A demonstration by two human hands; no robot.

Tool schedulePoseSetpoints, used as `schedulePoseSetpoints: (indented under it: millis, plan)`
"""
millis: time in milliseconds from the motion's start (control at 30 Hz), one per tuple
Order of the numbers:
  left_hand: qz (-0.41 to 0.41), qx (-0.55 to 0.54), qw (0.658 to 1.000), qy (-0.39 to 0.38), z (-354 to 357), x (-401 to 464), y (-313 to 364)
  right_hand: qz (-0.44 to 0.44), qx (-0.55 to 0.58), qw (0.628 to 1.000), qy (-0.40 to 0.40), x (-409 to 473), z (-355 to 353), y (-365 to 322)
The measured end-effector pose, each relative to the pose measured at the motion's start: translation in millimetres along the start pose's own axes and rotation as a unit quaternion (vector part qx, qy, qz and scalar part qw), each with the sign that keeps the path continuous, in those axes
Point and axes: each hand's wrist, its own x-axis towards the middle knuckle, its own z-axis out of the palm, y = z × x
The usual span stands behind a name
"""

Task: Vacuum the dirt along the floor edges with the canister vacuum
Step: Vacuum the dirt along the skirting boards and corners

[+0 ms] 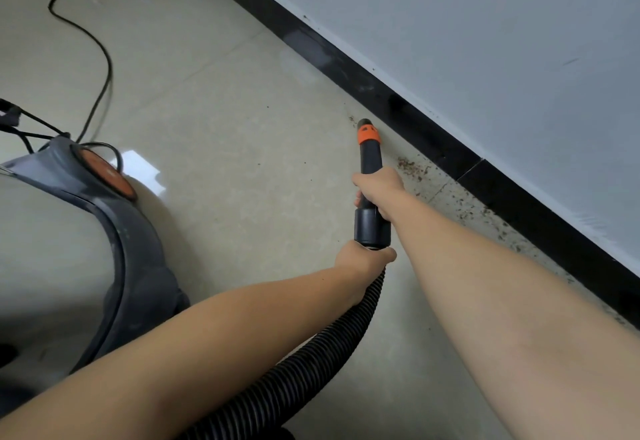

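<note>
Near the baseboard [408, 117], your right hand [379, 186] gripped the black nozzle tube [371, 159], fingers wrapped around it just behind its orange collar [367, 135]. Your left hand [363, 259] clasped the ribbed black hose [311, 363] where it joined the tube's wider cuff [371, 228]. The nozzle tip pointed far along the floor [225, 110] edge, close to the baseboard. Brown dirt [412, 166] lay scattered just right of the tube, trailing nearer along the wall [485, 41]. At left sat the canister vacuum [114, 231], its black cord [100, 48] snaking away across the tiles.
</note>
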Motion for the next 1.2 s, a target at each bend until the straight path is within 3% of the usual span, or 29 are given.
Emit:
schedulePoseSetpoints:
  millis: [400,667,833,1000,1200]
  plan:
    - [-0.002,-0.023,0.999,0.039,-23,19,17,-0.026,-0.031,0.999,-0.035,17,34,-26]
    - [-0.031,0.011,0.999,0.000,-11,-19,-7,-0.009,-0.045,0.999,-0.010,-12,17,8]
    - [-0.012,0.079,0.996,-0.047,-10,-32,-7,0.014,0.033,0.999,0.018,-19,-11,24]
    - [-0.032,0.155,0.983,-0.096,-27,-52,1,0.050,0.175,0.983,-0.006,-39,-30,38]
    - [-0.053,0.149,0.985,-0.073,-39,-69,-20,0.042,0.176,0.984,0.004,-61,0,42]
